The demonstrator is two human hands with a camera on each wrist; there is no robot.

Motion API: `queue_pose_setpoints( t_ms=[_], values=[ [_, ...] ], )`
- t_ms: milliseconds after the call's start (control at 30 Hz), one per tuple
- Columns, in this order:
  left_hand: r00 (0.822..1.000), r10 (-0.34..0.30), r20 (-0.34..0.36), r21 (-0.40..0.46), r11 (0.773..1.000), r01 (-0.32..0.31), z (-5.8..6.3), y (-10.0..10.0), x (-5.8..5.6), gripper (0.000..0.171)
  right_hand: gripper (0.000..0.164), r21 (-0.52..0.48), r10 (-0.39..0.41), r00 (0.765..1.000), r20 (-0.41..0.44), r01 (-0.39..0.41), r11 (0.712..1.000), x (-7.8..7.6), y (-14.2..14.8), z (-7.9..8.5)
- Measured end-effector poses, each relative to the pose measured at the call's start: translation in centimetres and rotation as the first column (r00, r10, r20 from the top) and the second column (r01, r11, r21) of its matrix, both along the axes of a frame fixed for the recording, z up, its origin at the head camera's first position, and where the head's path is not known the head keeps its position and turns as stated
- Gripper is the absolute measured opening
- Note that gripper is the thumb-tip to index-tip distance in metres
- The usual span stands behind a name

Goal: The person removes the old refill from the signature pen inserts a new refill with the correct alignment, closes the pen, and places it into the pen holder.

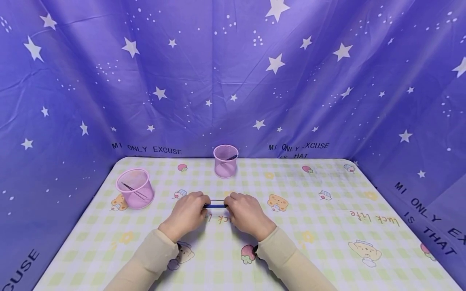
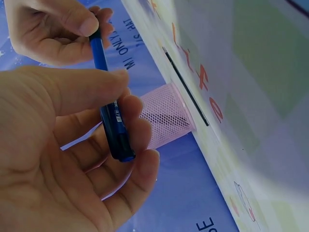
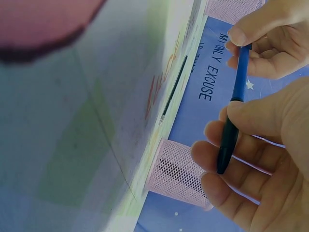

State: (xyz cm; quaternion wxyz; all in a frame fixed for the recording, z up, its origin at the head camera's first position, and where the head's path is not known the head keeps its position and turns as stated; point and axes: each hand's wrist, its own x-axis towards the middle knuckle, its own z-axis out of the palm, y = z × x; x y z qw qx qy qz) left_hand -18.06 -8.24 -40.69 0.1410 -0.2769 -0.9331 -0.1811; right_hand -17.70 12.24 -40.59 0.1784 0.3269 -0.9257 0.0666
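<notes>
A blue pen (image 1: 216, 206) with dark ends is held level between both hands, just above the table. My left hand (image 1: 188, 210) grips its push-button end, which shows near the fingertips in the left wrist view. At the tapered end, my right hand (image 1: 247, 212) pinches the pen (image 3: 239, 79) between thumb and fingers. A thin dark pen refill (image 2: 187, 89) lies on the tablecloth just beyond the pen; in the head view the refill (image 1: 217, 200) shows as a thin line between the hands.
A pink mesh pen cup (image 1: 142, 199) at the left holds thin dark sticks (image 1: 128, 186). Another pink mesh cup (image 1: 225, 170) stands at the far edge with a dark pen-like item (image 1: 231, 157) inside. The checked tablecloth (image 1: 327, 226) meets starry purple curtains (image 1: 233, 72) behind and at both sides.
</notes>
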Motion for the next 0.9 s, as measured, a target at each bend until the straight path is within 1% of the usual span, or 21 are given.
queue_pose_setpoints(
  t_ms=[267, 667, 900],
  values=[
    [1.0, 0.009, -0.025, 0.022, 1.0, -0.008, 0.17, -0.28, -0.12, 0.019, 0.013, -0.009, -0.01, 1.0, -0.007, 0.01, 1.0, 0.0, 0.0, 0.07],
    [1.0, 0.009, -0.013, 0.038, 0.999, -0.009, 0.19, -0.47, -0.26, 0.023, 0.01, -0.02, -0.02, 1.0, -0.017, 0.02, 1.0, 0.0, -0.01, 0.01],
    [1.0, 0.008, -0.015, 0.056, 0.998, -0.007, 0.21, -0.58, -0.29, 0.024, 0.008, -0.005, -0.041, 0.999, 0.001, 0.041, 0.999, -0.08, -0.02, -0.08]
  ],
)
